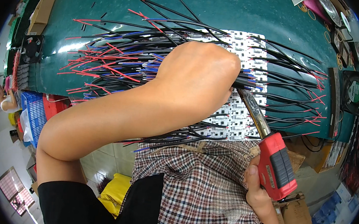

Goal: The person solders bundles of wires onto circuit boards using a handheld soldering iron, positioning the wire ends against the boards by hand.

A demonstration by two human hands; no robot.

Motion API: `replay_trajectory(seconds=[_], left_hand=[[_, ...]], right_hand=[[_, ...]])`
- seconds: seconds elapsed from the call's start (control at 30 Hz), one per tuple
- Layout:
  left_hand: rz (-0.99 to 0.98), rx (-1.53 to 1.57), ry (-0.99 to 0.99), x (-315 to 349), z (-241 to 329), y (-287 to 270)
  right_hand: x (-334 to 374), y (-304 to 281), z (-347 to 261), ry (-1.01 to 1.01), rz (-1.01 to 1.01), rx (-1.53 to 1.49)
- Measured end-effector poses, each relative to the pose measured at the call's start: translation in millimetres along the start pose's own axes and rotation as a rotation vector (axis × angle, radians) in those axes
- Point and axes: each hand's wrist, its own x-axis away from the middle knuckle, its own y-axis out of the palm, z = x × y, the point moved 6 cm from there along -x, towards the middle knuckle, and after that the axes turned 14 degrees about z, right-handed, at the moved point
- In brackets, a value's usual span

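Note:
My left hand (199, 75) is closed round a bundle of black wires (246, 83). Stripped blue and red ends poke out past the fist on its right side. My right hand (258, 191) grips the red and black handle of a soldering iron (278, 166). The iron's dark metal tip points up and left, close under the wire ends; contact cannot be made out. Beneath both lies a panel of white circuit boards (253, 48) with small parts on it. Black wires (293, 81) with red tips run from its right edge. The left fist hides the panel's middle.
The green table (163, 2) has a long pile of black wires (107, 58) on its left. Small fans (355, 93) stand at the right and far left. A blue basket (34, 114) and a yellow bag (115, 191) are below table height. Another person (8, 101) sits far left.

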Motion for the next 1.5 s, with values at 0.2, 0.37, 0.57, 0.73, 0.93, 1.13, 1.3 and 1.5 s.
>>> replay_trajectory(seconds=[0.2,0.37,0.57,0.73,0.93,1.13,1.3,1.5], left_hand=[[-0.001,-0.021,0.005,-2,0,0],[-0.008,-0.010,-0.001,-2,-2,2],[-0.046,0.026,-0.030,-4,-8,1],[-0.046,0.027,-0.039,-4,-6,3],[-0.060,0.012,-0.054,-2,-5,2],[-0.032,-0.007,-0.026,-2,-5,6],[-0.029,-0.021,0.016,-3,-7,6],[-0.088,0.099,-0.079,-1,-11,-2]], right_hand=[[8,-8,1,0.018,-0.010,0.100],[7,-7,2,-0.009,0.014,0.023],[8,-4,6,0.092,0.014,-0.024],[5,-3,2,0.032,0.007,0.005],[7,0,6,0.113,-0.067,-0.033],[6,-5,-6,-0.096,0.029,-0.130],[6,-6,-6,-0.108,0.015,-0.203],[6,-9,-8,-0.112,0.108,-0.273]])
